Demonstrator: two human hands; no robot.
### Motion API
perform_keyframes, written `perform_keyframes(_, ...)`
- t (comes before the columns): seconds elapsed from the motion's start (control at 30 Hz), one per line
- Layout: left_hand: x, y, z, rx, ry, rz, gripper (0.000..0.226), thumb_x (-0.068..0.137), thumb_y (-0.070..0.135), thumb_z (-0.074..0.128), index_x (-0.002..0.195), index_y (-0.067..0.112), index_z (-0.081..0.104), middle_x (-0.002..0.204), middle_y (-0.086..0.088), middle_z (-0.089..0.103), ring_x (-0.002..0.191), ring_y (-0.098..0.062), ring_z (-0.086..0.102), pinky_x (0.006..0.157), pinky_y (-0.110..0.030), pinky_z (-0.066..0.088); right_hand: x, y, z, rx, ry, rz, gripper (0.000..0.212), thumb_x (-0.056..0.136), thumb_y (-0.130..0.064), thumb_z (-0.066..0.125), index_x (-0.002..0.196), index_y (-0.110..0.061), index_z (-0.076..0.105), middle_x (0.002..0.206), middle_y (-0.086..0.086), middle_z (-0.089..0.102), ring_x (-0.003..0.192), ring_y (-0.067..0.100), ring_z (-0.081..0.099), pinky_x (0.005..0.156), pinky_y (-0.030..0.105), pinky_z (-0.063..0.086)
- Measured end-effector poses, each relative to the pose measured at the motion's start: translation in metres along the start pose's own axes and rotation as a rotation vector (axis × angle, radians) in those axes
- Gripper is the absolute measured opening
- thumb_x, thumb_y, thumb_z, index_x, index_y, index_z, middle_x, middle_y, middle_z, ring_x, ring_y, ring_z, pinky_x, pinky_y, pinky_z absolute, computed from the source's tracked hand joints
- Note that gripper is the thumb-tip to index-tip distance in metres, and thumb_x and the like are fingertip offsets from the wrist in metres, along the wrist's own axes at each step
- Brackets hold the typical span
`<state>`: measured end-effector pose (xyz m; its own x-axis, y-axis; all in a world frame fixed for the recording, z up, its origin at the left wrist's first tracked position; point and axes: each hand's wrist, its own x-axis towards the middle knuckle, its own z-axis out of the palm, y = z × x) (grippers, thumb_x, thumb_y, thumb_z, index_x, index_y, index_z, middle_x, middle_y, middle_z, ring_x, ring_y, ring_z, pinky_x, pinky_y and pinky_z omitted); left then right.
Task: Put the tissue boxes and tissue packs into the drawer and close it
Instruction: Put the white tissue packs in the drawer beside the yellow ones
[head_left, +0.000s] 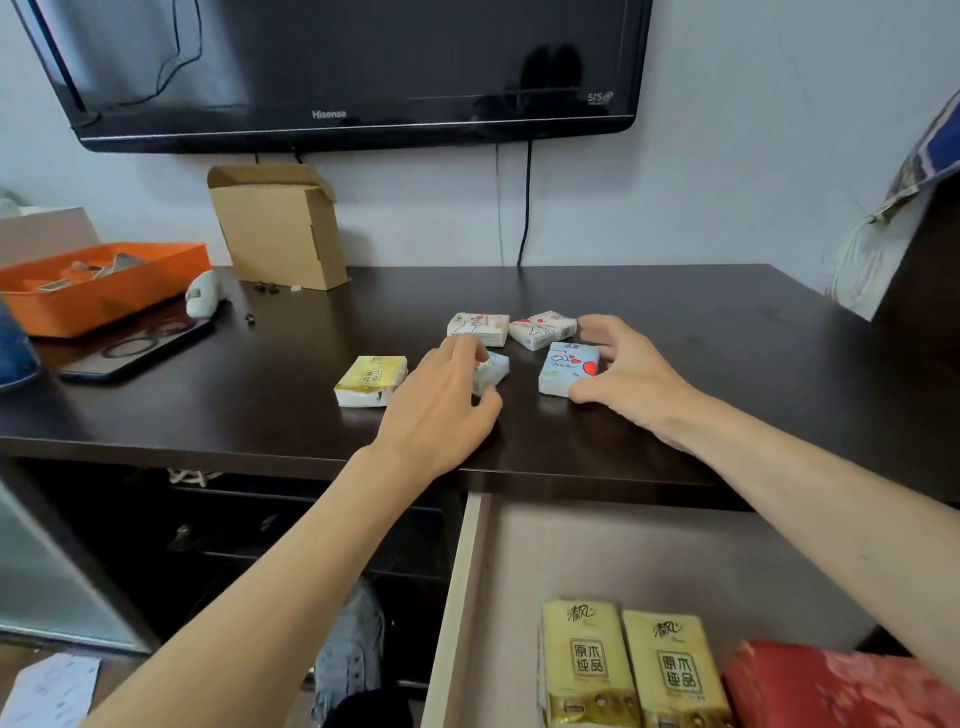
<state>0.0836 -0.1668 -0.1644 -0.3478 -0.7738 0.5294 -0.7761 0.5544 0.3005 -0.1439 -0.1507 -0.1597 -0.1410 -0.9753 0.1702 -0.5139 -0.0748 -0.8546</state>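
Tissue packs lie clustered on the dark desk (675, 312): a white pack (492, 370) is pinched by the left hand (441, 402), a blue pack (566, 370) clasped by the right hand (631, 364). Two-handed lifting risks one being dropped short of the open drawer (467, 597).

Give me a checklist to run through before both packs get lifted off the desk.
1. Drawer open: ok, pulled out below the desk edge.
2. Room in drawer: ok, bare floor behind the two yellow packs and red box.
3. Left hand on a pack: ok, fingers around the white pack.
4. Right hand on a pack: ok, thumb and fingers bracket the blue pack.
5. Either pack lifted: not ok, both rest on the desk.
6. Packs left after these: not ok, one yellow pack and two white ones remain.
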Motion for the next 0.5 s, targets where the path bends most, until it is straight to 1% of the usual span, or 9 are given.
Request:
perform_keyframes(0.07, -0.002, 0.001, -0.002, -0.06, 0.038, 0.018, 0.022, 0.091, 0.03, 0.056, 0.11, 0.021, 0.05, 0.104, 0.003, 0.06, 0.097, -0.018, 0.058, 0.075, -0.038, 0.051, 0.0, 0.0, -0.001, 0.0, -0.041, -0.008, 0.088, 0.074, 0.006, 0.073, 0.152, -0.022, 0.044, 0.152, -0.002, 0.052, 0.12, 0.008, 0.057, 0.076, 0.006, 0.048)
perform_keyframes(0.1, -0.002, 0.001, -0.002, -0.067, 0.058, 0.029, 0.026, 0.09, 0.031, 0.058, 0.113, 0.021, 0.05, 0.108, 0.003, 0.059, 0.099, -0.017, 0.056, 0.077, -0.038, 0.052, 0.0, 0.0, -0.001, -0.009, -0.048, -0.011, 0.087, 0.075, 0.007, 0.071, 0.152, -0.022, 0.044, 0.152, -0.002, 0.052, 0.119, 0.007, 0.056, 0.074, 0.004, 0.047)
perform_keyframes(0.13, -0.002, 0.001, -0.001, -0.051, 0.072, 0.04, 0.034, 0.089, 0.032, 0.06, 0.12, 0.02, 0.05, 0.116, 0.001, 0.057, 0.106, -0.018, 0.055, 0.081, -0.039, 0.052, 0.0, 0.0, -0.001, -0.019, -0.051, -0.011, 0.088, 0.075, 0.007, 0.069, 0.153, -0.024, 0.044, 0.152, -0.001, 0.051, 0.12, 0.008, 0.056, 0.076, 0.005, 0.048)
perform_keyframes(0.2, 0.0, -0.001, 0.002, -0.019, 0.031, 0.028, 0.059, 0.087, 0.039, 0.062, 0.139, 0.018, 0.043, 0.14, -0.002, 0.048, 0.127, -0.021, 0.046, 0.096, -0.039, 0.049, -0.001, -0.002, -0.001, -0.035, -0.055, 0.006, 0.087, 0.076, 0.005, 0.067, 0.153, -0.027, 0.045, 0.151, 0.003, 0.049, 0.126, 0.016, 0.054, 0.087, 0.017, 0.049)
perform_keyframes(0.23, 0.001, -0.002, 0.004, -0.033, -0.027, -0.004, 0.069, 0.087, 0.043, 0.062, 0.146, 0.017, 0.037, 0.15, -0.003, 0.042, 0.135, -0.022, 0.039, 0.102, -0.037, 0.042, -0.002, -0.003, -0.001, -0.039, -0.063, 0.01, 0.083, 0.077, 0.005, 0.066, 0.151, -0.028, 0.048, 0.149, 0.004, 0.05, 0.125, 0.018, 0.054, 0.087, 0.02, 0.048)
perform_keyframes(0.27, 0.003, -0.003, 0.005, -0.056, -0.092, -0.042, 0.074, 0.088, 0.047, 0.06, 0.15, 0.017, 0.033, 0.154, -0.004, 0.038, 0.14, -0.023, 0.035, 0.102, -0.033, 0.037, -0.003, -0.005, 0.0, -0.044, -0.078, 0.006, 0.078, 0.078, 0.005, 0.066, 0.148, -0.027, 0.052, 0.146, 0.005, 0.052, 0.121, 0.018, 0.056, 0.083, 0.019, 0.048)
perform_keyframes(0.33, 0.005, -0.006, 0.008, -0.049, -0.184, -0.078, 0.069, 0.091, 0.05, 0.053, 0.149, 0.017, 0.037, 0.154, -0.004, 0.041, 0.14, -0.023, 0.036, 0.098, -0.031, 0.034, -0.005, -0.007, 0.001, -0.058, -0.115, -0.011, 0.065, 0.079, 0.005, 0.065, 0.137, -0.026, 0.063, 0.139, 0.004, 0.056, 0.112, 0.016, 0.06, 0.076, 0.017, 0.048)
perform_keyframes(0.43, 0.004, -0.008, 0.008, -0.005, -0.229, -0.072, 0.06, 0.094, 0.049, 0.05, 0.149, 0.026, 0.044, 0.159, -0.003, 0.037, 0.145, -0.023, 0.032, 0.109, -0.039, 0.035, -0.009, -0.009, 0.001, -0.044, -0.148, -0.027, 0.05, 0.078, 0.005, 0.067, 0.112, -0.031, 0.074, 0.133, 0.001, 0.059, 0.103, 0.006, 0.058, 0.074, 0.016, 0.045)
perform_keyframes(0.5, 0.001, -0.007, 0.006, -0.04, -0.227, -0.1, 0.056, 0.093, 0.05, 0.051, 0.146, 0.034, 0.048, 0.161, -0.004, 0.033, 0.148, -0.023, 0.029, 0.113, -0.042, 0.033, -0.01, -0.01, 0.0, -0.062, -0.155, -0.045, 0.043, 0.078, 0.004, 0.07, 0.098, -0.034, 0.074, 0.135, 0.0, 0.059, 0.106, 0.009, 0.056, 0.076, 0.014, 0.041)
